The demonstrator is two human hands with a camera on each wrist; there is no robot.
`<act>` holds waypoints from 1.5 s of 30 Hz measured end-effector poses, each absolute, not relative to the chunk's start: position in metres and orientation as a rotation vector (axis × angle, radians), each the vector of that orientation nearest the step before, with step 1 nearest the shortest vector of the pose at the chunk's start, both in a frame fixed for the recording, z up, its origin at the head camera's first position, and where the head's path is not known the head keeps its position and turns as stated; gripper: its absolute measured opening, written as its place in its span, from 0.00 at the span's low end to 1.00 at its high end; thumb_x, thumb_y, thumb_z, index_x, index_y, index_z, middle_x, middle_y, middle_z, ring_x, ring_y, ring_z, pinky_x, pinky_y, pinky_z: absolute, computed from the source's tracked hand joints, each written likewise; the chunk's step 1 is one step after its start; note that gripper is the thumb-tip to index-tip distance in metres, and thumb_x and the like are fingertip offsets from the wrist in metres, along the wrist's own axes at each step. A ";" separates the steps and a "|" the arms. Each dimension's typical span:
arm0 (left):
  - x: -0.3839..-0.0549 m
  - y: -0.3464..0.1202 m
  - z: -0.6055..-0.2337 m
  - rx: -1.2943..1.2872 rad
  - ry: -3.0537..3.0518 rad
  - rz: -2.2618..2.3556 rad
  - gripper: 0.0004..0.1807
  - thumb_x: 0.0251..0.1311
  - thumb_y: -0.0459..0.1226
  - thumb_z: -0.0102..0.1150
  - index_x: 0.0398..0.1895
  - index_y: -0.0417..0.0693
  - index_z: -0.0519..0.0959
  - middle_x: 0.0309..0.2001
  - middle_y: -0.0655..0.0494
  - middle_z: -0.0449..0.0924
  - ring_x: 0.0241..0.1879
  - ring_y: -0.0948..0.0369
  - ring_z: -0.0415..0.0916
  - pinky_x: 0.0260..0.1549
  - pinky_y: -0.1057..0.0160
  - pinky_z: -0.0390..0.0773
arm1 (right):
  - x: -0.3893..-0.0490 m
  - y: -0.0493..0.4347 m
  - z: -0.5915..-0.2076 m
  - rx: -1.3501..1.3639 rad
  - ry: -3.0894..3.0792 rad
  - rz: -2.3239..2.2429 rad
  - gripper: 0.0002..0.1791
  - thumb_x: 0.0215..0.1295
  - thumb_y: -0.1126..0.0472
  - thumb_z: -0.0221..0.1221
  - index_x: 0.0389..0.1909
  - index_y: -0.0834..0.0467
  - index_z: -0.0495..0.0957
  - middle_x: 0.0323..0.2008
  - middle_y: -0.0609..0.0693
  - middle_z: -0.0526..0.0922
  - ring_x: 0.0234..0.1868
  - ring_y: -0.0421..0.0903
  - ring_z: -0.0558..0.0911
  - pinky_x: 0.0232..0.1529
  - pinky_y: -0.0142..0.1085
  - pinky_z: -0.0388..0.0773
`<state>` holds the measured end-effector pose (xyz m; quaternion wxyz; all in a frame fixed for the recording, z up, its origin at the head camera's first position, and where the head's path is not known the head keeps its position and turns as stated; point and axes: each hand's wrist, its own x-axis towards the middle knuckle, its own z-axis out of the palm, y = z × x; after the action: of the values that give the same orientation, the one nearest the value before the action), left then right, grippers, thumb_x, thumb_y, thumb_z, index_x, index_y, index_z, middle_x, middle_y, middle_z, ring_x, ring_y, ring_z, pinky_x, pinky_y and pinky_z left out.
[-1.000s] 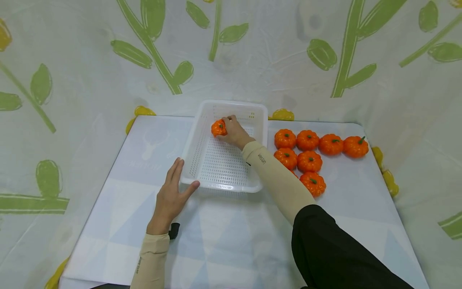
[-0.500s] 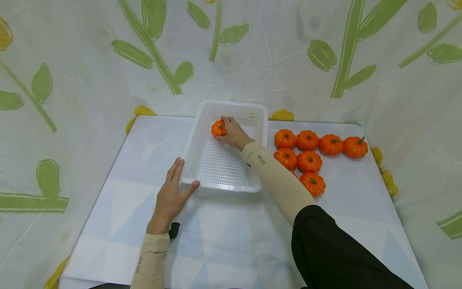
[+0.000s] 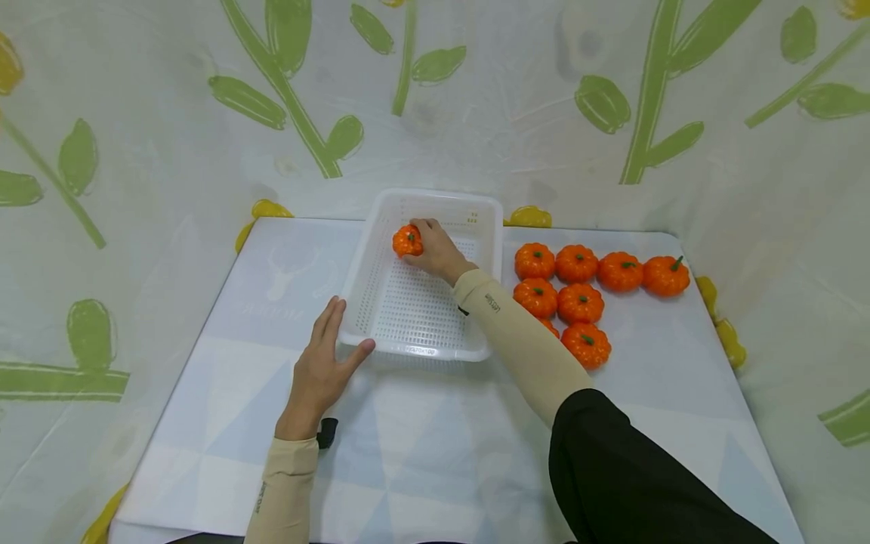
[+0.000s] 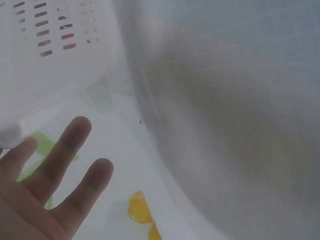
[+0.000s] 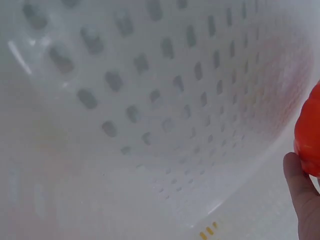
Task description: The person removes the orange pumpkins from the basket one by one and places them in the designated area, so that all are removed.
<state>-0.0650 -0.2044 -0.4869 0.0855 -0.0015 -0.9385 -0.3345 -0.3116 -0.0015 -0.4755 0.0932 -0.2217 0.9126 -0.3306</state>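
A white perforated basket (image 3: 421,348) stands on the table. Inside it, at the far left corner, my right hand (image 3: 435,249) holds a small orange pumpkin (image 3: 407,242); the right wrist view shows the pumpkin (image 5: 309,132) at the frame's right edge, a fingertip (image 5: 296,175) against it and the basket's slotted wall (image 5: 150,100) behind. My left hand (image 3: 326,363) lies flat on the table with straight fingers, its thumb against the basket's near left corner. In the left wrist view its fingers (image 4: 67,155) are spread beside the basket's wall (image 4: 50,45).
Several more orange pumpkins (image 3: 578,291) lie in rows on the table right of the basket. A small black object (image 3: 327,434) sits by my left wrist. A leaf-patterned cloth (image 3: 136,151) surrounds the table, whose edges (image 3: 190,363) run close on both sides.
My right hand has carried the pumpkin a little further left and back into the basket's far corner. The left hand has stayed at the basket's near corner.
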 end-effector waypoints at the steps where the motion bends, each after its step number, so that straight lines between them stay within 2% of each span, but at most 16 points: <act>1: -0.065 -0.205 -0.487 -0.004 -2.798 -0.998 0.49 0.65 0.62 0.59 0.83 0.63 0.46 0.82 0.63 0.43 0.71 0.42 0.64 0.49 0.38 0.76 | -0.311 -0.002 -0.474 -0.657 2.709 -0.983 0.44 0.65 0.52 0.69 0.76 0.55 0.58 0.73 0.57 0.61 0.69 0.54 0.68 0.71 0.44 0.65; 11: -0.066 -0.205 -0.488 0.011 -2.802 -1.010 0.49 0.65 0.63 0.59 0.83 0.66 0.46 0.81 0.64 0.44 0.71 0.42 0.63 0.51 0.37 0.75 | -0.300 -0.003 -0.467 -0.728 2.742 -1.039 0.42 0.64 0.52 0.70 0.74 0.54 0.61 0.72 0.57 0.62 0.68 0.54 0.70 0.70 0.45 0.67; 18: -0.065 -0.206 -0.485 0.007 -2.815 -0.987 0.50 0.65 0.63 0.59 0.83 0.62 0.47 0.82 0.61 0.44 0.71 0.41 0.63 0.52 0.36 0.74 | -0.290 -0.005 -0.460 -0.730 2.739 -1.117 0.41 0.63 0.52 0.71 0.74 0.54 0.63 0.71 0.56 0.64 0.66 0.53 0.72 0.67 0.43 0.71; 28: -0.067 -0.205 -0.486 0.012 -2.817 -0.989 0.50 0.65 0.63 0.59 0.83 0.62 0.47 0.82 0.60 0.44 0.71 0.40 0.63 0.54 0.35 0.74 | -0.271 -0.002 -0.451 -0.694 2.730 -1.255 0.42 0.62 0.50 0.71 0.75 0.53 0.64 0.71 0.55 0.65 0.65 0.52 0.72 0.66 0.44 0.72; 36: -0.068 -0.206 -0.486 0.008 -2.820 -1.011 0.50 0.65 0.63 0.59 0.83 0.63 0.47 0.82 0.61 0.44 0.71 0.40 0.63 0.53 0.35 0.74 | -0.264 0.000 -0.441 -0.718 2.762 -1.287 0.42 0.62 0.51 0.71 0.74 0.54 0.65 0.71 0.55 0.66 0.66 0.53 0.72 0.66 0.44 0.72; 45: -0.069 -0.206 -0.488 0.007 -2.814 -1.017 0.50 0.65 0.63 0.59 0.83 0.63 0.46 0.82 0.61 0.44 0.73 0.41 0.60 0.55 0.33 0.72 | -0.257 0.012 -0.428 -0.779 2.782 -1.292 0.42 0.62 0.51 0.71 0.74 0.53 0.64 0.71 0.54 0.66 0.67 0.51 0.71 0.66 0.41 0.72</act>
<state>-0.0688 -0.2063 -0.4878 0.0745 0.0023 -0.9379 -0.3388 -0.2570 0.0121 -0.4281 -0.0116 -0.2463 0.8790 -0.4081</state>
